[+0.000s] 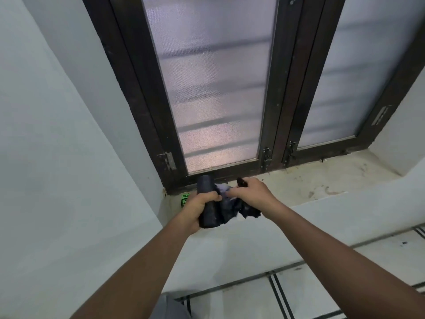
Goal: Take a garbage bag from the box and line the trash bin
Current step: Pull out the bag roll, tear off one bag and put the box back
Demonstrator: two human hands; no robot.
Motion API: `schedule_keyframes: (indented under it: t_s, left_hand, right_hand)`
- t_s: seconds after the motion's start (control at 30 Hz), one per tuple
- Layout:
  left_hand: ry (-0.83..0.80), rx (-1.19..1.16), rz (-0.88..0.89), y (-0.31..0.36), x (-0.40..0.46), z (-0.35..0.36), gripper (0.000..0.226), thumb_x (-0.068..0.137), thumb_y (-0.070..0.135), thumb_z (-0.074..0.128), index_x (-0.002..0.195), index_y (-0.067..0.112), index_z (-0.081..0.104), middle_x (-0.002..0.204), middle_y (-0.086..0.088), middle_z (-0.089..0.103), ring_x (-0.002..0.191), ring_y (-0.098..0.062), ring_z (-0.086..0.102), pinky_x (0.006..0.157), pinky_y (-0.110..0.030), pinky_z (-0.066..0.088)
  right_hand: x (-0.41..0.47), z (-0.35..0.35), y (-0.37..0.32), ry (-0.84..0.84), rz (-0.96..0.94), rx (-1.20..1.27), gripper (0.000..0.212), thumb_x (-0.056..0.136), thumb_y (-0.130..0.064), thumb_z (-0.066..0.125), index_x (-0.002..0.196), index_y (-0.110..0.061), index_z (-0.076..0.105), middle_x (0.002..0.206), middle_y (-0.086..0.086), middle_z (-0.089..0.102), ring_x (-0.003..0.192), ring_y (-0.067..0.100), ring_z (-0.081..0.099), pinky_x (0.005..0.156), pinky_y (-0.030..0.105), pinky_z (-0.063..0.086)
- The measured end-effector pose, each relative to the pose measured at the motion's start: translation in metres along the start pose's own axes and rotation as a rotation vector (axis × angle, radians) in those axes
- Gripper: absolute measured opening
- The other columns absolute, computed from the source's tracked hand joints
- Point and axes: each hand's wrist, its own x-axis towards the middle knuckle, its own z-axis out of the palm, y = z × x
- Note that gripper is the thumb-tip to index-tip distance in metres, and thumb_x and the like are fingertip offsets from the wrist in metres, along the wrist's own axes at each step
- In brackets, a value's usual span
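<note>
A roll of black garbage bags (pixel 208 212) is held upright over the left end of the window sill. My left hand (pixel 199 209) is wrapped around the middle of the roll. Beside it, my right hand (pixel 249 192) pinches the loose crumpled end of a black bag (pixel 247 210) that hangs off the roll to the right. A green and white box (pixel 184 199) peeks out behind my left hand on the sill, mostly hidden. The trash bin is not in view.
A stained stone window sill (pixel 310 180) runs to the right under a dark-framed window (pixel 147 104) with frosted panes. White walls stand at left and below the sill. A tiled floor (pixel 322 284) with dark lines lies at the lower right.
</note>
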Motion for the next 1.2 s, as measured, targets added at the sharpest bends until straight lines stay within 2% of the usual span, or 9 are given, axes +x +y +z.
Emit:
schedule_keyframes:
  t_s: [0.17, 0.3, 0.4, 0.57, 0.67, 0.83, 0.93, 1.07, 1.2]
  left_hand:
    - [-0.012, -0.019, 0.006, 0.003, -0.002, 0.006, 0.060, 0.063, 0.014, 0.080, 0.121, 0.010, 0.066, 0.108, -0.021, 0.074, 0.098, -0.039, 0.071, 0.069, -0.047, 0.061]
    - [-0.001, -0.003, 0.006, 0.001, -0.001, 0.007, 0.069, 0.056, 0.017, 0.081, 0.123, 0.010, 0.066, 0.109, -0.018, 0.075, 0.102, -0.037, 0.071, 0.075, -0.046, 0.060]
    - [-0.003, 0.013, 0.001, -0.001, -0.001, 0.007, 0.073, 0.055, 0.019, 0.090, 0.124, 0.014, 0.066, 0.113, -0.016, 0.077, 0.106, -0.036, 0.073, 0.083, -0.048, 0.062]
    - [0.008, -0.018, -0.026, -0.005, -0.002, 0.003, 0.047, 0.077, 0.011, 0.078, 0.122, 0.007, 0.066, 0.111, -0.022, 0.076, 0.102, -0.040, 0.072, 0.077, -0.044, 0.061]
    - [0.042, -0.037, -0.038, -0.005, -0.004, 0.002, 0.047, 0.076, 0.013, 0.076, 0.121, 0.005, 0.065, 0.106, -0.025, 0.073, 0.093, -0.040, 0.071, 0.064, -0.039, 0.060]
    - [0.024, -0.023, -0.047, -0.009, -0.001, 0.001, 0.066, 0.060, 0.027, 0.084, 0.121, 0.009, 0.068, 0.111, -0.023, 0.076, 0.101, -0.039, 0.072, 0.079, -0.045, 0.062]
    - [0.025, -0.060, -0.063, -0.008, -0.002, 0.001, 0.058, 0.068, 0.026, 0.078, 0.122, 0.008, 0.068, 0.114, -0.024, 0.075, 0.108, -0.044, 0.071, 0.094, -0.055, 0.059]
    - [0.027, -0.028, -0.050, -0.008, -0.003, 0.002, 0.072, 0.058, 0.031, 0.086, 0.123, 0.007, 0.068, 0.112, -0.023, 0.076, 0.109, -0.045, 0.071, 0.095, -0.062, 0.057]
    - [0.006, 0.030, -0.032, -0.009, -0.003, 0.001, 0.063, 0.066, 0.013, 0.089, 0.125, 0.009, 0.067, 0.114, -0.022, 0.076, 0.109, -0.044, 0.072, 0.094, -0.059, 0.059]
  right_hand:
    - [0.001, 0.004, 0.008, 0.129, -0.052, 0.074, 0.031, 0.076, -0.027, 0.085, 0.077, -0.018, 0.055, 0.083, 0.006, 0.072, 0.078, 0.028, 0.074, 0.058, 0.035, 0.055]
    - [0.004, 0.000, 0.012, 0.056, -0.042, 0.104, 0.019, 0.086, -0.007, 0.071, 0.078, -0.024, 0.076, 0.088, -0.003, 0.077, 0.090, 0.024, 0.074, 0.076, 0.036, 0.060]
    - [0.000, 0.000, 0.009, -0.024, -0.007, 0.064, 0.035, 0.090, -0.005, 0.058, 0.076, -0.026, 0.082, 0.085, -0.001, 0.078, 0.081, 0.022, 0.073, 0.061, 0.032, 0.058]
    - [0.000, 0.002, 0.010, 0.047, 0.062, 0.106, 0.025, 0.086, -0.014, 0.061, 0.072, -0.022, 0.080, 0.090, 0.002, 0.075, 0.089, 0.021, 0.069, 0.075, 0.033, 0.056]
    - [-0.005, 0.002, 0.012, 0.067, 0.050, 0.155, 0.010, 0.078, -0.024, 0.075, 0.076, -0.014, 0.071, 0.081, 0.007, 0.073, 0.071, 0.023, 0.069, 0.052, 0.029, 0.051]
    - [-0.003, 0.007, 0.019, 0.130, -0.015, 0.186, 0.032, 0.071, -0.023, 0.090, 0.073, -0.017, 0.058, 0.078, 0.011, 0.073, 0.068, 0.026, 0.073, 0.047, 0.035, 0.056]
    - [0.003, 0.004, 0.024, 0.055, 0.017, 0.262, 0.014, 0.082, -0.007, 0.078, 0.076, -0.019, 0.073, 0.077, 0.010, 0.074, 0.057, 0.025, 0.069, 0.049, 0.033, 0.055]
    - [0.005, 0.003, 0.023, -0.037, 0.026, 0.153, 0.031, 0.092, -0.005, 0.064, 0.080, -0.026, 0.083, 0.083, -0.002, 0.078, 0.071, 0.017, 0.071, 0.059, 0.025, 0.052]
    - [0.006, 0.005, 0.019, -0.005, 0.072, 0.163, 0.032, 0.088, -0.004, 0.057, 0.079, -0.021, 0.082, 0.089, 0.005, 0.078, 0.077, 0.023, 0.075, 0.064, 0.029, 0.058]
